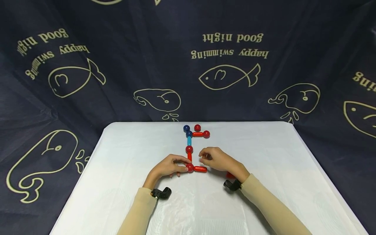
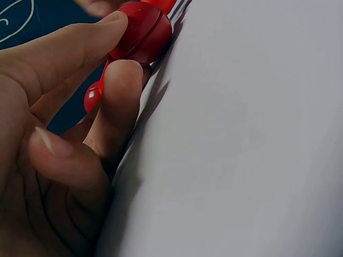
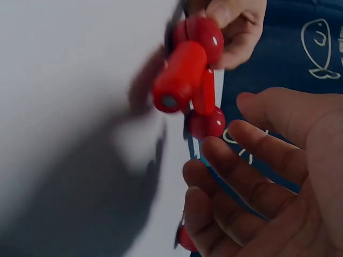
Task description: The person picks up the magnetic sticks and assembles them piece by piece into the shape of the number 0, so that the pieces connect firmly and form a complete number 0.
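Left hand [image 1: 170, 165], head view: pinching the near red ball [image 1: 190, 168] between thumb and index finger.
Right hand [image 1: 215, 158], head view: loosely bent, fingers apart, hanging just to the right of the joined pieces over the counter [image 1: 270, 147].
Side red rod [image 1: 201, 169]: joined to the near red ball, pointing away from the left hand, a little nearer the body than the right fingertips.
Middle red rod [image 1: 189, 157]: running between the two hands, from the near red ball out to the middle red ball [image 1: 189, 149].
Light-blue rod [image 1: 189, 141]: continuing beyond both hands to a dark blue ball [image 1: 189, 134].
Far red rod [image 1: 198, 134]: leading right from there, beyond the right hand, to an end red ball [image 1: 206, 134].
Farthest from the hands: a second dark blue ball [image 1: 186, 128] beside the first, touching or not unclear; a separate red ball [image 1: 197, 128].
Red piece [image 1: 230, 175]: partly hidden under the right forearm, shape unclear.
Near red ball, left wrist view: gripped at the left fingertips, close to the counter.
Side red rod, right wrist view: grey disc [image 3: 169, 100] showing at the free end, beyond the right fingertips.
Right hand, right wrist view: half-bent, fingers spread near the middle red ball.
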A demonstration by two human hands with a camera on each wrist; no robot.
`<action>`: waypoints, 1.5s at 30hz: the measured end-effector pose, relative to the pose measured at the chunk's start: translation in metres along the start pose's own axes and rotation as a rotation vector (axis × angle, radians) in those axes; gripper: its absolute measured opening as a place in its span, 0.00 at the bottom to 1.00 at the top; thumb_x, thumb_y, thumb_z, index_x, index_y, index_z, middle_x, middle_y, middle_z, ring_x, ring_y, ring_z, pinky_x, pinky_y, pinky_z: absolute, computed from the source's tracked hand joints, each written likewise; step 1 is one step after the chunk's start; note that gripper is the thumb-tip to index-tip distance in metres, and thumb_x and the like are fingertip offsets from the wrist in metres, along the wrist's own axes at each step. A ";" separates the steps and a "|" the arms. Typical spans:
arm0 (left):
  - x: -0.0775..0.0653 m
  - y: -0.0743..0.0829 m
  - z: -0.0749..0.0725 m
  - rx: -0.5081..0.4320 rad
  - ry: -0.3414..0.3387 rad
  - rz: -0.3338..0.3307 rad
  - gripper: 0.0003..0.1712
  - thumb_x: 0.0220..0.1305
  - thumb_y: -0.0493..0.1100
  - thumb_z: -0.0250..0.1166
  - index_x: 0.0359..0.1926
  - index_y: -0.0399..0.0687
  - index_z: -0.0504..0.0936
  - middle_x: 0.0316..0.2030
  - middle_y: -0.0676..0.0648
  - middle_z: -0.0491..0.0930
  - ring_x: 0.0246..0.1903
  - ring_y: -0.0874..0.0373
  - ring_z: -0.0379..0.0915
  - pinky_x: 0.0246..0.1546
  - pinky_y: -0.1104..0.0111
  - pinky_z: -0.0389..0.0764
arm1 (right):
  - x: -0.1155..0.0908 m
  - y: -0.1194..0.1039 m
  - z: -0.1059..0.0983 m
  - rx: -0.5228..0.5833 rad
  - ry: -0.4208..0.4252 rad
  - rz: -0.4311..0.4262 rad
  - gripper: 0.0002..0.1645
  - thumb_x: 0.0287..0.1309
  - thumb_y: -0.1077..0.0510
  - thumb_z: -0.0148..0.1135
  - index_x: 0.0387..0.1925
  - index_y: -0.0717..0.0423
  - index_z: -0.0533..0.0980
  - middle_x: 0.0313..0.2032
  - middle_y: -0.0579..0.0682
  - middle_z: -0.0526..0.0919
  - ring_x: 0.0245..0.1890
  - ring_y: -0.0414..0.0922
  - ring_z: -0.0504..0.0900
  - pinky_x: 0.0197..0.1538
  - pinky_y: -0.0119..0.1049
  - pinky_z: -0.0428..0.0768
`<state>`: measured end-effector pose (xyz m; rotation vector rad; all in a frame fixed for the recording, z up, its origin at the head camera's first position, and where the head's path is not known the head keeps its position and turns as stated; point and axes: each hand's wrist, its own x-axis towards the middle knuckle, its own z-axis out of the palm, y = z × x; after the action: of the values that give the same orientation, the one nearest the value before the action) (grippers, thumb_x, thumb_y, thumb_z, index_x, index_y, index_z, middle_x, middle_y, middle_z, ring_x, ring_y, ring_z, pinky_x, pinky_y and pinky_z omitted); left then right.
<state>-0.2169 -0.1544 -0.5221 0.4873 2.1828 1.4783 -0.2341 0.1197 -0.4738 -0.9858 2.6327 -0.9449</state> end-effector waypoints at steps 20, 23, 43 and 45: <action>0.003 0.001 0.001 0.004 -0.014 0.004 0.15 0.64 0.49 0.74 0.51 0.65 0.89 0.28 0.49 0.87 0.15 0.61 0.72 0.12 0.72 0.67 | 0.089 0.040 -0.030 0.050 0.248 0.041 0.14 0.68 0.61 0.64 0.52 0.63 0.82 0.49 0.57 0.87 0.52 0.53 0.84 0.58 0.52 0.82; 0.002 0.001 0.001 -0.007 -0.013 -0.002 0.15 0.63 0.48 0.75 0.51 0.65 0.89 0.24 0.48 0.85 0.14 0.61 0.71 0.12 0.72 0.66 | 0.097 0.048 -0.029 0.072 0.285 0.075 0.15 0.67 0.61 0.64 0.53 0.61 0.82 0.52 0.58 0.86 0.55 0.57 0.82 0.61 0.55 0.80; 0.002 -0.002 0.001 -0.016 -0.003 -0.002 0.15 0.63 0.49 0.75 0.51 0.66 0.89 0.20 0.49 0.83 0.13 0.61 0.68 0.12 0.72 0.65 | 0.117 0.072 -0.011 0.074 0.330 0.313 0.25 0.68 0.54 0.65 0.62 0.61 0.76 0.52 0.61 0.84 0.51 0.53 0.80 0.59 0.49 0.80; 0.001 -0.002 0.001 -0.015 -0.002 -0.006 0.15 0.62 0.49 0.75 0.51 0.66 0.89 0.20 0.49 0.83 0.13 0.61 0.68 0.12 0.72 0.65 | 0.120 0.072 -0.010 0.075 0.332 0.325 0.25 0.68 0.54 0.66 0.61 0.61 0.77 0.51 0.60 0.84 0.50 0.53 0.80 0.58 0.49 0.80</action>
<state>-0.2177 -0.1540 -0.5243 0.4764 2.1681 1.4899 -0.3674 0.0896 -0.5040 -0.3891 2.8714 -1.1962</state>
